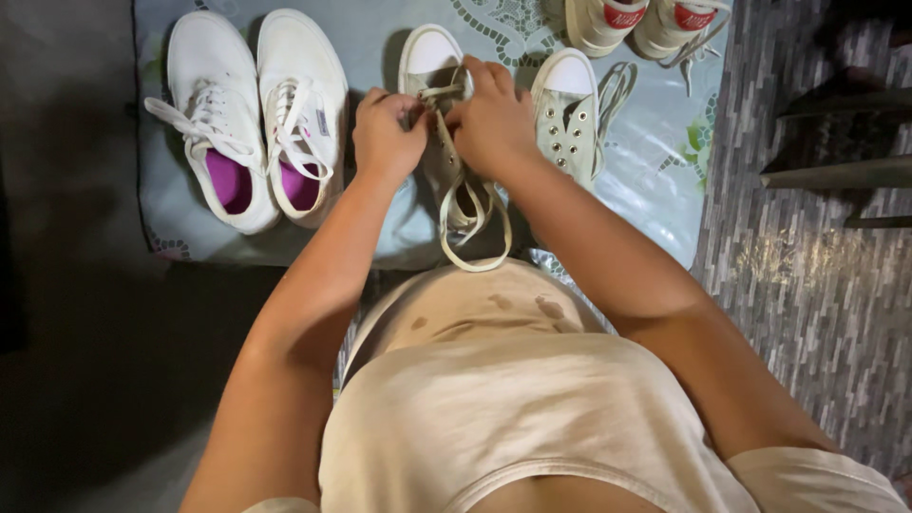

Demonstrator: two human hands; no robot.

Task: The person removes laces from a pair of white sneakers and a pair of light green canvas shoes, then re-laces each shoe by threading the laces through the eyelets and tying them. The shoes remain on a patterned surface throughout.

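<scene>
My left hand (pixel 385 133) is curled tight, fingertips pinching the cream lace (pixel 472 220) at the top eyelets of the pale grey-green sneaker (pixel 440 114). My right hand (pixel 494 119) is clenched too, knuckles up, gripping the same lace from the other side; both hands touch each other over the shoe's tongue. Exactly which strand each fingertip has I can't tell, they're hidden under the knuckles. Lace ends hang in loose loops off the heel end of that sneaker, toward my belly.

Taking that sneaker as the ref: it sits toe away from me on a light blue patterned plastic sheet (pixel 655 180). Its mate, w/ metal eyelets and no lace in, is the second pale sneaker (pixel 568 119), just beside it on the right. A pair of white sneakers w/ purple insoles (pixel 255 114) lies to the left, near but apart, laces loose. Beyond it, top right, two cream shoes w/ red heel tabs (pixel 646 21), partly cut off by the edge. Further right of the sheet, grey striped flooring (pixel 807 285). Nearest me, my beige shirt (pixel 494 399)
</scene>
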